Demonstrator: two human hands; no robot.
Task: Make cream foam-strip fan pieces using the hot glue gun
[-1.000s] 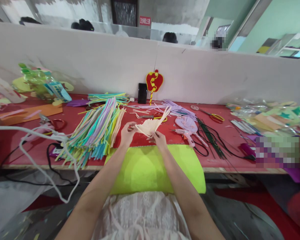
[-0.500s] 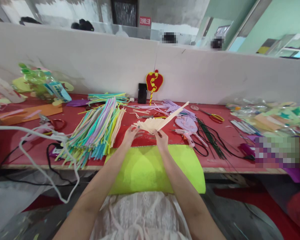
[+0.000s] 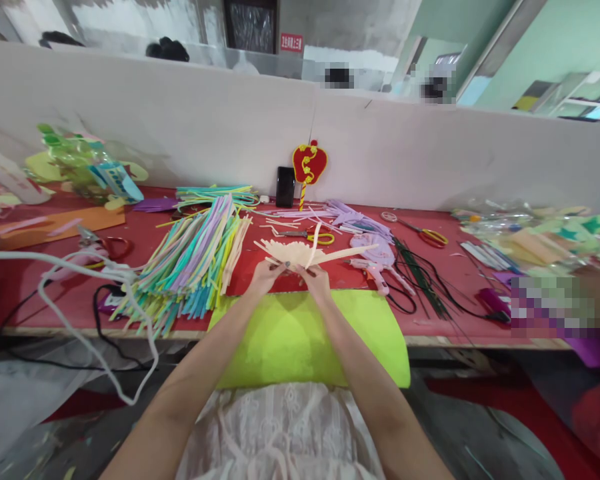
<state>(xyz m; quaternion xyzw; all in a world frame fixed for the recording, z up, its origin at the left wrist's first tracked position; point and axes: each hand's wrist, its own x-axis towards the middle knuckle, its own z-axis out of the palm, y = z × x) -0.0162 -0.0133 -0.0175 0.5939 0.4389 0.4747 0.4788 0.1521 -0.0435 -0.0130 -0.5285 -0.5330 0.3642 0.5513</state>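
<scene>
Both hands grip a fanned bundle of cream pipe cleaners (image 3: pixel 293 253) above the red work surface. My left hand (image 3: pixel 266 275) pinches its lower left edge, a grey spot showing by the fingertips. My right hand (image 3: pixel 315 278) is closed on the lower right edge, close beside the left. One strand stands up and curls from the middle, while longer strands reach out to the right. Just left lies a large pile of coloured pipe cleaners (image 3: pixel 195 260). Beneath my forearms a lime-green sheet (image 3: pixel 300 340) hangs over the table edge.
Yellow-handled scissors (image 3: pixel 321 238) lie behind the bundle. A red fan-shaped ornament (image 3: pixel 310 165) and a black phone (image 3: pixel 285 187) stand by the white partition (image 3: pixel 180 120). A pink glue gun (image 3: pixel 377 272) lies at right, dark green stems (image 3: pixel 423 280) beyond it. A white cable (image 3: pixel 70 320) loops at left.
The long cream strands at the right have swung down from a steep slant to nearly level. One strand now rises separately from the middle. The bundle has spread, and my right hand has shifted slightly left.
</scene>
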